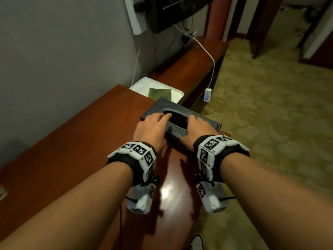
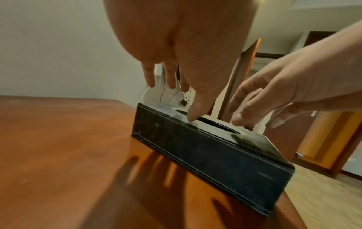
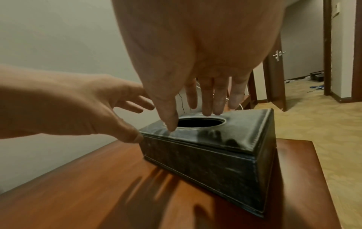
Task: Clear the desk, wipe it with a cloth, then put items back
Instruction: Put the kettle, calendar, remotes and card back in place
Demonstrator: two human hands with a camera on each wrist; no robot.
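Head view, read from the left: reddish-brown glossy wooden desk [image 1: 72, 150], bare but for one item at its far right corner. Next, left hand [image 1: 150, 129]: lies spread and loose on the lid, straight fingers beside the oval slot, thumb pressed to the near top edge; clamps nothing. Between the hands, black leather-look rectangular tissue box [image 1: 180, 106], flat on the desk and close to the right edge. Then right hand [image 1: 198, 128]: same wide, relaxed pose, fingertips on the lid past the slot, thumb tip on the near rim; no real hold either.

Reads as the put-back step, squaring the box in place; could equally be the start of clearing. Calls next for a gentle nudge inward, or a firm pinch at both ends before any lift.

Just past the desk's far end: white rectangular plastic tray [image 1: 144, 83] with a folded green cloth [image 1: 159, 92], by a lower wooden shelf [image 1: 194, 65]. Further right, dangling white cable with adapter [image 1: 207, 94]. Little margin at the edge, so risks tipping floorward if pushed right.
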